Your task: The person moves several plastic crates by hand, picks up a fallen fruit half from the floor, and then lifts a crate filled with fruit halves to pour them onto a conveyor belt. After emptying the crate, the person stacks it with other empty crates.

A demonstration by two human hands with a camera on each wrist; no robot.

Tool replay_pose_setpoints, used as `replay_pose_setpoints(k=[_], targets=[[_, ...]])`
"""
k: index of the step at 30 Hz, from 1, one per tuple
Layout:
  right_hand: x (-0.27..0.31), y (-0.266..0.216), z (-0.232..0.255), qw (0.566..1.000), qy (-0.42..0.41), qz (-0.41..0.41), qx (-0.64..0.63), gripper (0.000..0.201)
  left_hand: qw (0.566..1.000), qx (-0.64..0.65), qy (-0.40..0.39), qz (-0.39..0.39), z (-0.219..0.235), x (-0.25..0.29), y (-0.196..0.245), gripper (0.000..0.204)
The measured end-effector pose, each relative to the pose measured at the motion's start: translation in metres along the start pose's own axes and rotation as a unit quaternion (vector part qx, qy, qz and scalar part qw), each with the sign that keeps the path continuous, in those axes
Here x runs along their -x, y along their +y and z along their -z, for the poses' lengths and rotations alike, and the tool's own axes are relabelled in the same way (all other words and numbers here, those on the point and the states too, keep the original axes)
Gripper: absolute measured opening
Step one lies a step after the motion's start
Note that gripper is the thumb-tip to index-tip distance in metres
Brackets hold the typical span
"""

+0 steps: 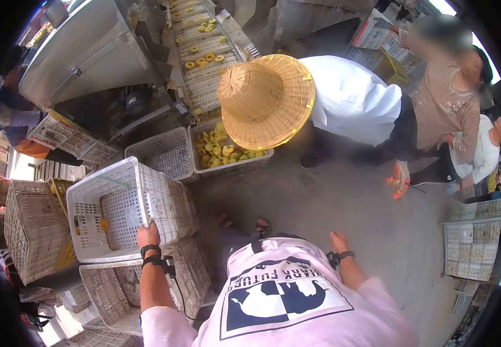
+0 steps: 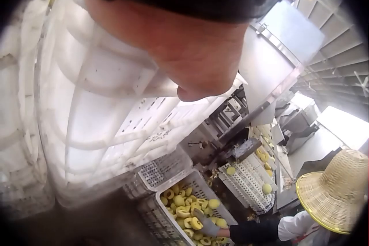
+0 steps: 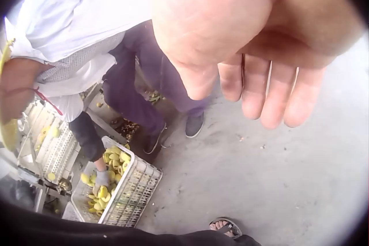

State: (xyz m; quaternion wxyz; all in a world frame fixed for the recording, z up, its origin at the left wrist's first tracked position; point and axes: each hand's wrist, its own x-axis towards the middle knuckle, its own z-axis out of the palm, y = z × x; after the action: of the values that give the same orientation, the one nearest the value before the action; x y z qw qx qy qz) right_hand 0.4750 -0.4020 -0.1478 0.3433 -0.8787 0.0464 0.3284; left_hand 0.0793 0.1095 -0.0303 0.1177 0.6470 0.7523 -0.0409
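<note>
My left hand [image 1: 148,236] grips the near rim of a white plastic crate [image 1: 167,202], which is tilted so its inside faces left in the head view. One yellow fruit piece [image 1: 104,224] lies inside it. Beneath is another white crate [image 1: 184,272]. In the left wrist view, the left hand [image 2: 190,55] covers part of the crate's rim, and its fingertips are hidden. My right hand [image 1: 338,242] hangs at my right side, away from the crates. The right wrist view shows that hand [image 3: 248,44] with loosely bent fingers and nothing in them.
A person in a straw hat [image 1: 268,101] bends over a crate [image 1: 236,169] of yellow-green cut fruit [image 1: 221,149] below a conveyor [image 1: 201,63]. Another crate [image 1: 164,153] stands beside it. More crates [image 1: 34,225] are stacked at left. Two people stand at right near stacked crates [image 1: 473,243].
</note>
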Motion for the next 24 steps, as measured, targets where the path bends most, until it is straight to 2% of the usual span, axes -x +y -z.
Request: replay_pose_setpoints(k=[1,3,6,13,15,19,20,21,22,23,24], targets=[[0.0,-0.002,-0.001,1.0,-0.007,0.006,0.004,0.026,1.0,-0.002,0.005,0.007,0.0,0.001,0.002,0.053],[0.0,-0.002,0.0,0.998,-0.02,-0.054,-0.022,0.022,1.0,-0.002,0.01,0.017,0.001,0.002,-0.001,0.053],[-0.006,0.0,-0.001,0.997,-0.016,-0.068,-0.042,0.022,0.999,0.028,-0.011,0.028,0.002,0.0,0.003,0.052],[-0.02,0.006,-0.009,0.996,0.017,-0.051,-0.072,0.023,1.0,0.016,0.01,0.008,-0.001,0.001,0.001,0.049],[-0.03,0.02,-0.014,0.999,0.04,0.005,-0.007,0.023,1.0,0.013,-0.001,0.005,-0.003,0.0,-0.002,0.049],[-0.003,-0.011,-0.01,0.999,0.047,-0.008,-0.002,0.028,1.0,0.018,0.013,0.01,-0.012,-0.006,-0.008,0.05],[0.001,-0.01,-0.012,0.995,0.059,0.025,0.076,0.032,1.0,0.028,0.007,0.012,-0.007,-0.002,-0.005,0.048],[0.002,-0.009,-0.011,0.984,0.076,0.052,0.154,0.036,0.998,0.058,0.038,-0.003,-0.011,-0.001,-0.007,0.047],[0.002,-0.009,-0.009,0.985,0.104,0.042,0.128,0.036,0.997,0.051,0.053,-0.017,-0.027,-0.015,-0.018,0.048],[0.002,-0.006,-0.011,0.987,0.079,0.033,0.138,0.039,0.996,0.09,0.018,-0.011,-0.012,-0.003,-0.006,0.05],[0.002,-0.006,-0.011,0.987,0.053,0.024,0.147,0.041,0.996,0.072,-0.005,-0.042,-0.028,-0.018,-0.023,0.051]])
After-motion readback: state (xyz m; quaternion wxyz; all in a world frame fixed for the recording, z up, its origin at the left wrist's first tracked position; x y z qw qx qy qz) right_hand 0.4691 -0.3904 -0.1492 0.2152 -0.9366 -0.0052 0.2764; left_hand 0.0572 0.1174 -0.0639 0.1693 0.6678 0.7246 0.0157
